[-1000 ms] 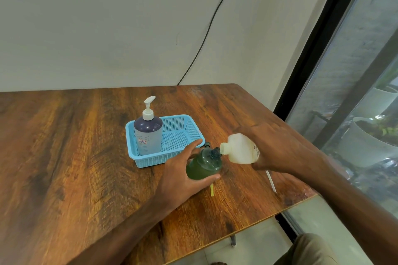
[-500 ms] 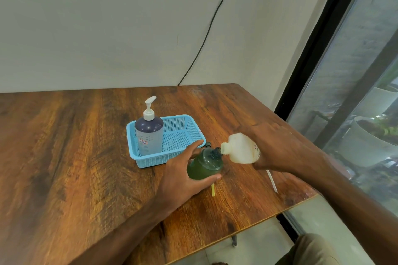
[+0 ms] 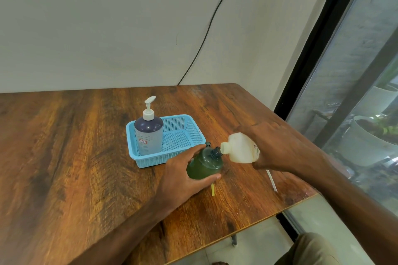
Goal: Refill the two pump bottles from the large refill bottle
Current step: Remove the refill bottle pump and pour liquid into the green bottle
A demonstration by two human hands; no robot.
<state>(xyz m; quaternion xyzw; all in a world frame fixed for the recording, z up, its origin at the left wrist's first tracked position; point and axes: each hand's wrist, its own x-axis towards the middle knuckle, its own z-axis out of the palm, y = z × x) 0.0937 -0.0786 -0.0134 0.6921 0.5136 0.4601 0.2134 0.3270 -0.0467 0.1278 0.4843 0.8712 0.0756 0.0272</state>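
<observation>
Refill bottle (image 3: 239, 148) tipped in right hand (image 3: 277, 146), spout at green bottle (image 3: 204, 163) gripped by left hand (image 3: 183, 178); likely mid-fill. Capped pump bottle (image 3: 148, 133) waits in basket (image 3: 181, 117).

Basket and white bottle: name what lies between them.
Head view: the green bottle, gripped by the left hand, stands there beside the basket, its neck meeting the mouth of the white bottle.

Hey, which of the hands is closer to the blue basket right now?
Left. The left hand, gripping the green bottle, sits at the near right corner of the blue basket; the right hand tilts the white refill bottle farther right.
</observation>
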